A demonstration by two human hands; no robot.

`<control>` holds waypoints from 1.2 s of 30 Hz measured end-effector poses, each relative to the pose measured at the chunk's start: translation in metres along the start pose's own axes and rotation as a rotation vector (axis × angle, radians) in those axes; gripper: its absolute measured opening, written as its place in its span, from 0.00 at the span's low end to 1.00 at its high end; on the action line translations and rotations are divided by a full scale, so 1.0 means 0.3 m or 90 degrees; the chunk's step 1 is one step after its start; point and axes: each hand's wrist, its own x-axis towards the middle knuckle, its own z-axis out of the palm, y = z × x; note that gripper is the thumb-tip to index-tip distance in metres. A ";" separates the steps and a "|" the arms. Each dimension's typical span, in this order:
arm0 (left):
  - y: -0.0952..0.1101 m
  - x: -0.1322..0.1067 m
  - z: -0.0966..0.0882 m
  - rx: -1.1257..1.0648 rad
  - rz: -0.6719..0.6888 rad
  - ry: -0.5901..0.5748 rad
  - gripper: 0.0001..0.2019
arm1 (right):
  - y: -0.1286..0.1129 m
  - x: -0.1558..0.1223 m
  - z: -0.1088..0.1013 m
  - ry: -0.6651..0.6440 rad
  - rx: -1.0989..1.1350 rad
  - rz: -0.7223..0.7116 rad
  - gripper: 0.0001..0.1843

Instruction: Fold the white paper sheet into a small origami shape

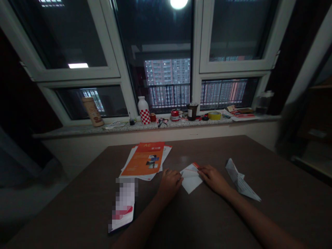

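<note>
A small folded white paper (pixel 191 178) with a red-printed edge lies on the dark brown table (pixel 207 221). My left hand (pixel 169 181) presses on its left corner with curled fingers. On the right upper edge rests my right hand (pixel 214 178), fingers pinching the fold near the red corner. Both hands touch the paper, which stays flat on the table.
A stack of sheets topped by an orange leaflet (pixel 145 160) lies to the left. A folded paper shape (pixel 241 181) sits to the right. A blurred-out white and red item (pixel 123 204) lies near left. The windowsill (pixel 160 126) holds bottles, cans, a tape roll.
</note>
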 end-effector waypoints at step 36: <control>0.003 -0.007 0.006 0.003 -0.056 0.035 0.12 | -0.022 -0.015 0.013 -0.062 0.059 -0.031 0.17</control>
